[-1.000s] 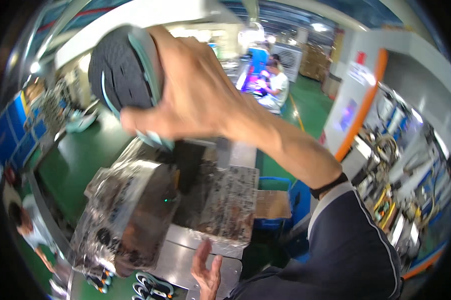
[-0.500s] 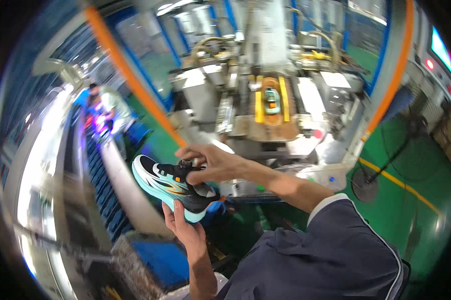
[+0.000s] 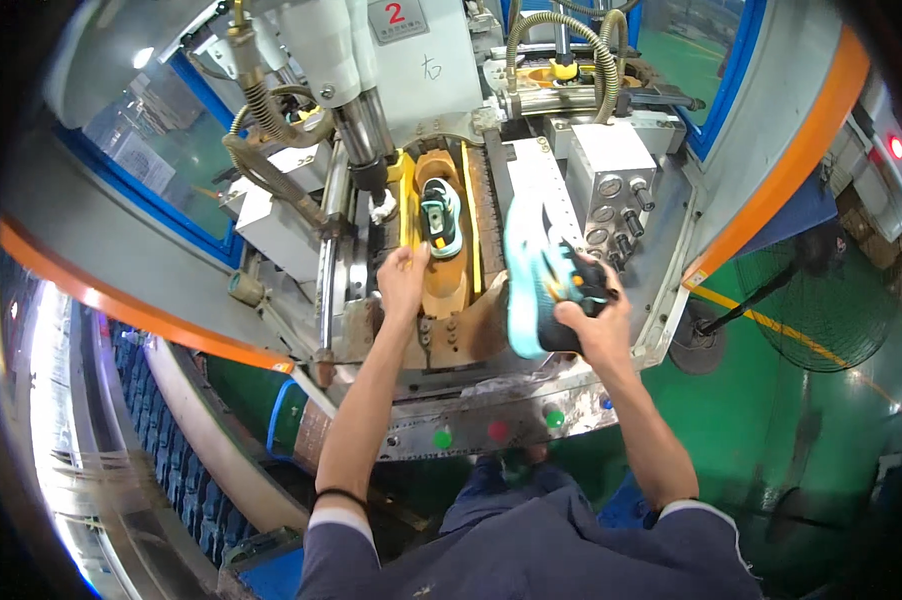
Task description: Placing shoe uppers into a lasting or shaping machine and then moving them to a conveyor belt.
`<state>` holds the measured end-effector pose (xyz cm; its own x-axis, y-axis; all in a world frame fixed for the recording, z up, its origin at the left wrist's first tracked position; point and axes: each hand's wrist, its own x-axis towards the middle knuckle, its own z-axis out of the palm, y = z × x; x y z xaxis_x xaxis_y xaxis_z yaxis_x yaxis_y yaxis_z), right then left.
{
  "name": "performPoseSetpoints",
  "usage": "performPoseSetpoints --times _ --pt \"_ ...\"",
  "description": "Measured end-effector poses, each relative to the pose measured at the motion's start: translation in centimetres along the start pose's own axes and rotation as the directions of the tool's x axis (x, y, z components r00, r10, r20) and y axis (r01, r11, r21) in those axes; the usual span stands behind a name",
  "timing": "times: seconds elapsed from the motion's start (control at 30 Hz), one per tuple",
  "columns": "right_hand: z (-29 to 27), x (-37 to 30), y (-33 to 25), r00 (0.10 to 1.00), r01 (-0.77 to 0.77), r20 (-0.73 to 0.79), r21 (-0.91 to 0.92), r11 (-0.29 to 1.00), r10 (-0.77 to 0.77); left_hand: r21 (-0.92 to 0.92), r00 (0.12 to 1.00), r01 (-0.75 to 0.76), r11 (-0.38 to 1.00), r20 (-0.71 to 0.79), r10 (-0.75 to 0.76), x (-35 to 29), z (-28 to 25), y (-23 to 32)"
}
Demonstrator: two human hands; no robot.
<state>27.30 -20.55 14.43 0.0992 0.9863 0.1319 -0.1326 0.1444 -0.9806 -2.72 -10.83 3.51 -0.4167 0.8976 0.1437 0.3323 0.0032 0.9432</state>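
Though R hand (image 3: pixel 603 328) still holds shoe (image 3: pixel 533 295), L hand (image 3: pixel 402 282) let go

Toward three o'clock, motion blur softens the held shoe (image 3: pixel 543 300), which hides parts of the right hand's (image 3: pixel 603 328) fingers. Whether the left hand (image 3: pixel 403 286), toward ten, touches anything is unclear. Gauges (image 3: pixel 610 187) at two are too small to read. Between two and three, the dark rim cuts off a control panel (image 3: pixel 881 165).

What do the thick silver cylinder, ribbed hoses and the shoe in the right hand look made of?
Thick silver cylinder: likely polished metal, from streaked highlights. Ribbed hoses: perhaps metal, from brassy sheen; plastic possible. Shoe in the right hand: probably foam sole, thick and matte; blurred upper unclear.
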Motion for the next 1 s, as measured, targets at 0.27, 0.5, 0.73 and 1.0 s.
performPoseSetpoints --times 0.27,0.5,0.73,1.0 --pt "-4.2 4.9 -0.2 0.977 0.029 -0.189 -0.334 0.942 -0.097 0.396 0.989 -0.015 0.918 -0.130 0.073 8.1 9.7 -2.0" --pt "3.2 20.9 2.7 1.000 0.014 0.019 -0.750 0.662 -0.001 -0.535 0.818 0.573 0.620 0.331 -0.471 0.0 -0.3 3.7" --pt "20.3 23.3 11.0 0.962 0.030 0.124 -0.933 0.359 0.243 -0.560 0.868 0.458 0.691 0.114 -0.483 -13.7 -16.5 7.7" --pt "22.5 19.7 18.3 0.996 0.018 0.044 -0.948 0.318 0.077 -0.562 0.796 0.171 0.809 -0.406 -0.450 -26.1 -28.2 6.2"
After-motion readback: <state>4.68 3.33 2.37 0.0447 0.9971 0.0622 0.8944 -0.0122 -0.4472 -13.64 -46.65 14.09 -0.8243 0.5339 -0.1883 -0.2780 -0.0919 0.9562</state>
